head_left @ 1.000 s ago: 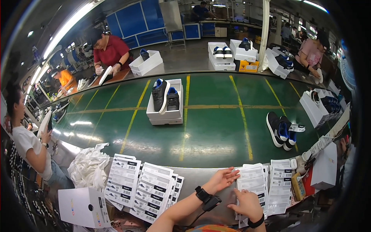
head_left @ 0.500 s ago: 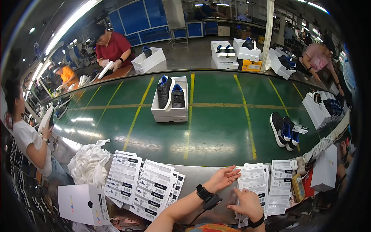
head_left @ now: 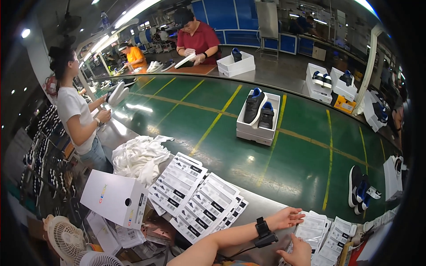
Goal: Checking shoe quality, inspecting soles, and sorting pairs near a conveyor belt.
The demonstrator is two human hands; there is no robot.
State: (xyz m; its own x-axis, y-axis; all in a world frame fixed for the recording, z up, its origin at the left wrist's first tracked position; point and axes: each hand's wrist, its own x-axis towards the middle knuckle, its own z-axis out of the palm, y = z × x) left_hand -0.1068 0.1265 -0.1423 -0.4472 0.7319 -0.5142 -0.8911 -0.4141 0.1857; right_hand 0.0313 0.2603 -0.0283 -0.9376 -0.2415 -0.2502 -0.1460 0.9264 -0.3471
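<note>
My left hand (head_left: 288, 218) is stretched out palm up, fingers extended, at the left edge of a stack of printed label sheets (head_left: 312, 225). Below it my right hand (head_left: 298, 252) rests over the lower part of the same stack, thumb and index finger spread apart; its other fingers are partly hidden. No object shows in either hand. Just right of them lies a second stack of label sheets (head_left: 336, 241). A black watch-like device (head_left: 262, 228) is strapped to my left wrist.
Beyond the metal ledge runs a green conveyor (head_left: 213, 128), bearing an open white box (head_left: 255, 133) of black sneakers and loose sneakers (head_left: 355, 186). More label sheets (head_left: 177, 179), white cloths (head_left: 140, 157) and a white shoebox (head_left: 111, 195) lie left. Co-workers handle shoes.
The view has swung left, shifting the scene rightward. Both my hands stay by the same label stack. The co-worker at the left has turned toward the conveyor with the shoes.
</note>
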